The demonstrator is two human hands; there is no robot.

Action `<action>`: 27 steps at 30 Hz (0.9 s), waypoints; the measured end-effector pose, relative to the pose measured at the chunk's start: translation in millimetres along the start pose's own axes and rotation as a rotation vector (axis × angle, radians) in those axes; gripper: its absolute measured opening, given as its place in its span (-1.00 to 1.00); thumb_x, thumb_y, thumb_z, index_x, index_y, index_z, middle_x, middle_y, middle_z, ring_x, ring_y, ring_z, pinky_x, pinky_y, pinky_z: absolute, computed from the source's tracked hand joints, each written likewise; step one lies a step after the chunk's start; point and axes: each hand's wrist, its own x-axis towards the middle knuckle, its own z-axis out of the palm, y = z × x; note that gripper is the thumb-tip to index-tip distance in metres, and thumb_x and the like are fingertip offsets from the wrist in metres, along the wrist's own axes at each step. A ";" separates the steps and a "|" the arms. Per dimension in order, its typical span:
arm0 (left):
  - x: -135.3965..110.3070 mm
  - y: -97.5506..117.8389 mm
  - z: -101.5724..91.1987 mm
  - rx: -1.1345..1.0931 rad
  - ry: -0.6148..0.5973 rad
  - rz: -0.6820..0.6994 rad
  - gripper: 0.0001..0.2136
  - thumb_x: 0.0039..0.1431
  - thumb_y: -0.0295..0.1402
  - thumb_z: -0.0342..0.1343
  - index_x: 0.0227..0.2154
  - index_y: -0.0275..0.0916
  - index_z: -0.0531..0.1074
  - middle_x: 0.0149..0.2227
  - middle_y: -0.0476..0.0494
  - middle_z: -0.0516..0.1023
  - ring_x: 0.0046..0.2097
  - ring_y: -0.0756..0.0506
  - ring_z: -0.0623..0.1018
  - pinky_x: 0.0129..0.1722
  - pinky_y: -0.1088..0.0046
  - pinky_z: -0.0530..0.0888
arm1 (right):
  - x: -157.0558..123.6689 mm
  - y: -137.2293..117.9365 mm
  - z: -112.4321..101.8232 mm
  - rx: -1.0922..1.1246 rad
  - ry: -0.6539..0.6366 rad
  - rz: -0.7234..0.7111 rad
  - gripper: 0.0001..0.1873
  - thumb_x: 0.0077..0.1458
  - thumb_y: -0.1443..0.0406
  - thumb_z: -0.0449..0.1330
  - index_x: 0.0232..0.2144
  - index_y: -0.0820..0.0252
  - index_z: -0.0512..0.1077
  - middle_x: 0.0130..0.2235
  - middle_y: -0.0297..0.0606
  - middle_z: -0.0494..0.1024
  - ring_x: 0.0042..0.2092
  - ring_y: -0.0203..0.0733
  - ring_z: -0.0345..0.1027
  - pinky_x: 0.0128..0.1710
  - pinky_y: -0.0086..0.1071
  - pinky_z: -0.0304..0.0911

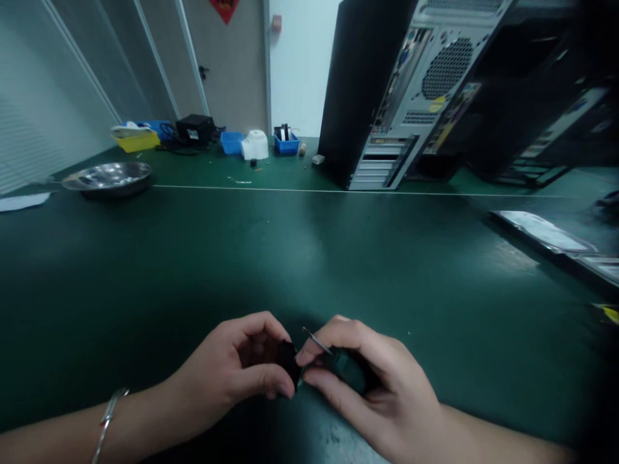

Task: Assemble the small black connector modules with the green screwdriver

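Note:
Near the front edge of the table, my left hand [242, 367] is closed around a small black part [288, 362], pinched between thumb and fingers. My right hand [372, 386] sits close beside it, thumb and index fingertip brought together at the part's right side. Tucked in the right hand is a tool with a dark green handle [349, 372] and a thin metal tip [316, 339] that points up and left. The tool's exact kind is not clear, and my fingers hide much of the black part.
A metal bowl [109, 177] stands at the left. Small blue bins [287, 144], a yellow tray [136, 140], a white plastic piece [255, 145] and a black adapter [196, 129] line the back. A computer case [367, 84] rises behind right; a flat dark-framed device [544, 232] lies at right.

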 end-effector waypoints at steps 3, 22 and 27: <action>-1.3 -0.2 0.7 -0.007 0.006 -0.001 -0.76 -0.08 -0.43 0.38 -0.37 -0.27 0.43 -0.52 0.08 0.52 -0.49 0.05 0.42 -0.45 0.55 0.34 | -0.3 1.7 2.9 -0.003 0.001 -0.029 -0.77 0.16 0.48 0.23 -0.15 0.15 0.41 -0.26 -0.30 0.57 -0.23 -0.29 0.49 -0.21 -0.46 0.41; -4.4 -5.6 -1.1 0.229 -0.166 0.154 -0.75 0.19 -0.34 0.23 -0.06 -0.17 0.55 -0.26 -0.04 0.58 -0.26 -0.04 0.50 -0.23 0.49 0.43 | 3.8 9.7 3.3 0.012 0.047 0.128 -0.78 0.08 0.24 0.38 -0.27 0.13 0.43 -0.35 -0.37 0.49 -0.34 -0.31 0.39 -0.33 -0.48 0.33; -7.0 -1.7 -1.8 0.324 -0.156 0.201 -0.77 0.31 -0.33 0.08 -0.04 -0.20 0.51 -0.19 -0.11 0.56 -0.18 -0.08 0.51 -0.12 0.41 0.47 | 3.9 11.1 2.0 0.096 0.034 0.222 -0.87 0.14 0.30 0.31 -0.26 0.13 0.43 -0.33 -0.35 0.53 -0.30 -0.29 0.45 -0.26 -0.46 0.37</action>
